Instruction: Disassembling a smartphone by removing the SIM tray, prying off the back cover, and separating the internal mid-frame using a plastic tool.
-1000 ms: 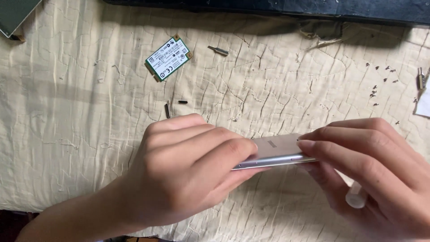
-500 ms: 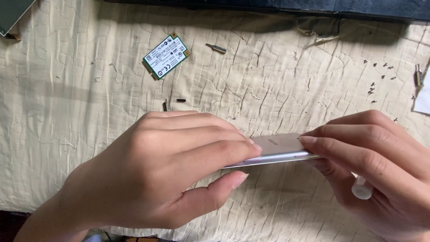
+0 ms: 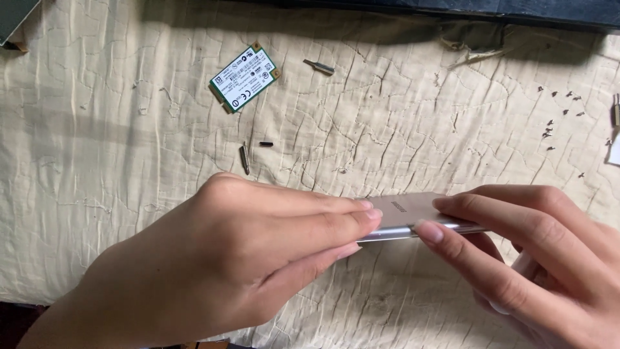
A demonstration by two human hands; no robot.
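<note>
Near the six o'clock edge of the view, just right of centre, a thin silver metal plate (image 3: 405,208) is held edge-on above a cream quilted cloth (image 3: 116,161). The left hand (image 3: 239,258), reaching in from seven o'clock, is closed on the plate's left end, fingers on top and thumb underneath. The right hand (image 3: 536,258), coming from four o'clock, pinches the right end between its fingertips and also has a small white object tucked under its fingers. Toward eleven o'clock lies a green circuit card (image 3: 245,77); a screwdriver bit (image 3: 319,66) rests at twelve, another bit (image 3: 245,158) and a tiny black screw (image 3: 265,143) lie just above the left hand. Small dark screws (image 3: 555,119) are scattered at two o'clock
</note>
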